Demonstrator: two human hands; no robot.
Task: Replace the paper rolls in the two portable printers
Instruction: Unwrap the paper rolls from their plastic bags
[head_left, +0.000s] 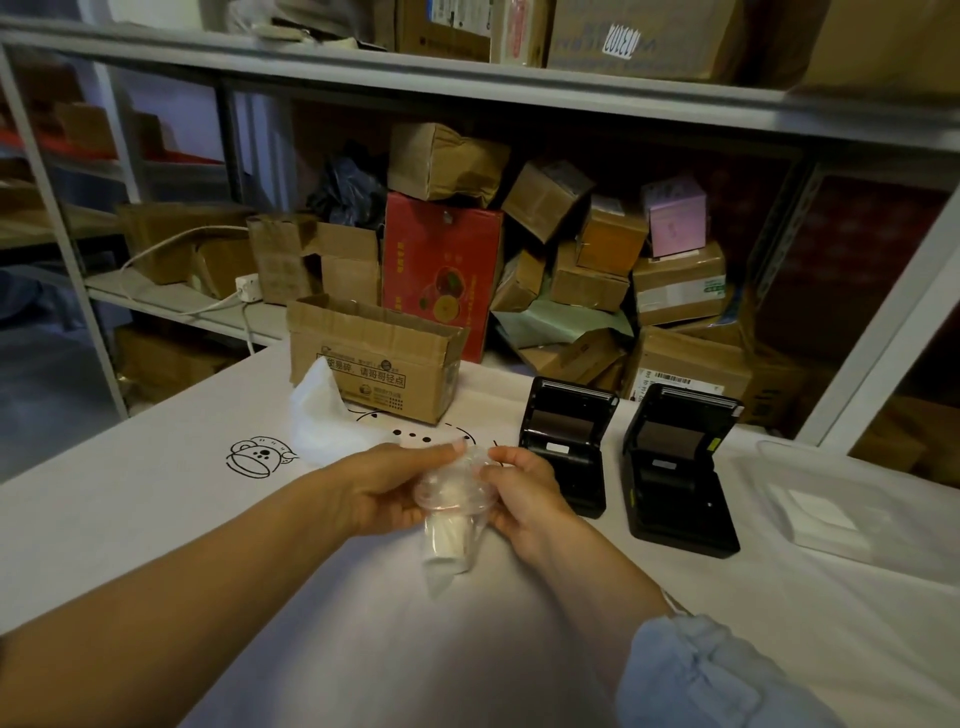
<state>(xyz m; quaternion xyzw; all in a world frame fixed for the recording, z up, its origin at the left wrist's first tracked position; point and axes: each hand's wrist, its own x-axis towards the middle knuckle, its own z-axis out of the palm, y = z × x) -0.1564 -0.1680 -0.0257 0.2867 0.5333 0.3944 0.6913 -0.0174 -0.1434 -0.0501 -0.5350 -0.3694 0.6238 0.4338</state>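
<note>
Two black portable printers stand on the white table with their lids open, the left printer (566, 447) and the right printer (680, 467) side by side. Over the table's middle I hold a white paper roll (447, 538) wrapped in a clear plastic bag. My left hand (384, 488) grips the bag's upper part from the left. My right hand (524, 493) pinches the bag's top from the right. The roll hangs in the lower end of the bag, just left of the left printer.
An open cardboard box (374, 358) stands at the table's far edge, with crumpled white wrapping (322, 415) beside it. A clear plastic tray holding white paper (826, 514) lies at the right. Shelves packed with cartons (571, 249) rise behind the table.
</note>
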